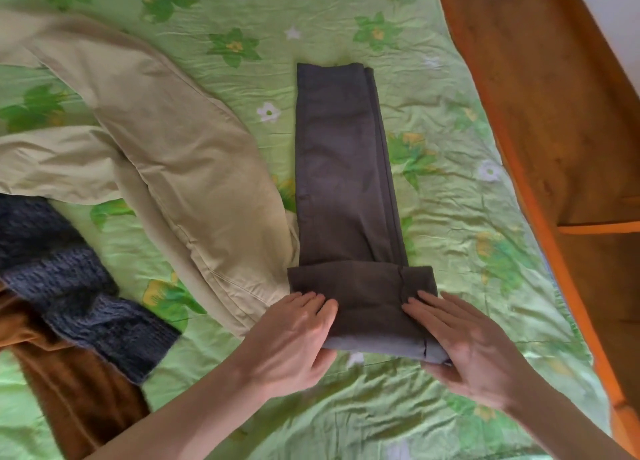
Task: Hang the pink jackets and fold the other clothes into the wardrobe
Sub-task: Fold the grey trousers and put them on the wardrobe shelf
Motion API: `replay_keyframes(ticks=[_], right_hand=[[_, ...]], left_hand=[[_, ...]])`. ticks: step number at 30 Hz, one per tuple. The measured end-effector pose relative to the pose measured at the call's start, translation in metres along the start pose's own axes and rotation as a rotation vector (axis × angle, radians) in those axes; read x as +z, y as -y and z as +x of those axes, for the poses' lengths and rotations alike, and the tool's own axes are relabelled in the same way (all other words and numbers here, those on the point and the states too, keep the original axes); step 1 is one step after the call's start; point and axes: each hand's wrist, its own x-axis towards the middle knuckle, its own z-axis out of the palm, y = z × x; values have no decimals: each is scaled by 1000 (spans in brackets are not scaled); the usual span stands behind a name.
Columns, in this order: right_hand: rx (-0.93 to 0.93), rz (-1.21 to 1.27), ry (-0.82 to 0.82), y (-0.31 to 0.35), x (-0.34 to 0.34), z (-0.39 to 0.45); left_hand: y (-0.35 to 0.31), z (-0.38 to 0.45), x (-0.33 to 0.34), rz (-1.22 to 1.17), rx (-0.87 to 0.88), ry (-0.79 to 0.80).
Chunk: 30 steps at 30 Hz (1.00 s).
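A pair of dark grey trousers (343, 168) lies lengthwise on the green flowered bedsheet (450, 217), folded leg on leg, with its near end turned over into a thick fold. My left hand (294, 335) holds the left side of that fold, fingers flat on top and thumb beneath. My right hand (464, 342) holds the right side the same way. No pink jacket is in view.
Beige trousers (166, 148) sprawl to the left, touching the grey pair. A dark blue knitted garment (76, 286) and a brown garment (79, 390) lie at the left edge. An orange wooden bed frame (554, 113) runs along the right.
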Motion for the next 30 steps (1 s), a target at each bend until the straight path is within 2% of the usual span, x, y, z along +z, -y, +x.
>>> replay_keyframes(ticks=[4,6,8,11,13,16,18,20,22,25,27,30], right_hand=[[32,200,27,10,-17,-20],[96,283,44,13,-25,-21],[135,402,-16,11,-24,-21],[252,893,-147,3,-14,-14],[353,1120,-278,-2,-5,-7],[485,1193,-444,-11,3,5],[552,1246,-497,-16,7,18],[601,1194,-502,-20,12,35],[596,1158,-518,-22,20,53],[661,1157,-556,-22,34,79],[781,1211,-561,-21,39,96],[945,1288,-479,-26,42,116]], left_hand=[[-3,-11,-22,-173,7,96],[-1,-12,-26,-251,1,95],[6,-8,-28,-333,3,68],[18,-1,-31,-482,-42,-50],[26,2,-28,-645,-151,-134],[35,10,-18,-1009,-380,-268],[37,15,-10,-1238,-538,-377],[38,21,-3,-1319,-654,-440],[37,28,4,-1358,-702,-476],[29,38,14,-1563,-701,-478],[26,43,17,-1559,-664,-460],[35,53,20,-1311,-588,-462]])
